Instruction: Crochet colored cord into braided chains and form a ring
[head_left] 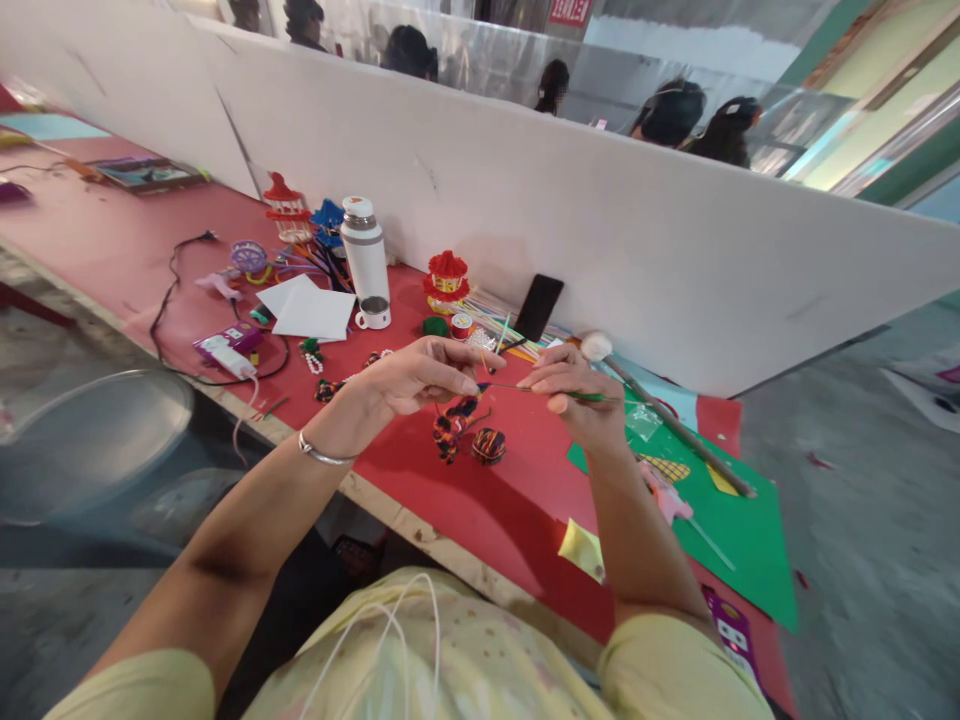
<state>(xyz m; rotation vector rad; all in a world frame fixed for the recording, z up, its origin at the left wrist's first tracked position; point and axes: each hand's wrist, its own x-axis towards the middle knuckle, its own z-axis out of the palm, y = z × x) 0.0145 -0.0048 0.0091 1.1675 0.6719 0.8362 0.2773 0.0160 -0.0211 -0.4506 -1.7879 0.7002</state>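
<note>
My left hand (424, 378) and my right hand (574, 388) are raised just above the red table (150, 260), both pinching a thin green pipe cleaner (592, 396) stretched between them. The left fingertips hold its dark wrapped end; the right fingers grip it further along, with the free end sticking out to the right. Below the hands lie a multicoloured twisted pipe-cleaner figure (452, 428) and a small striped ball (489, 446) of the same material.
A green sheet (739, 530) lies at right with a long stick (679, 425) across it. A white flask (364, 258), white papers (309, 308), a black phone (538, 306), red lantern crafts (446, 280), cables and a white partition wall (600, 220) stand behind. Other people sit beyond the partition.
</note>
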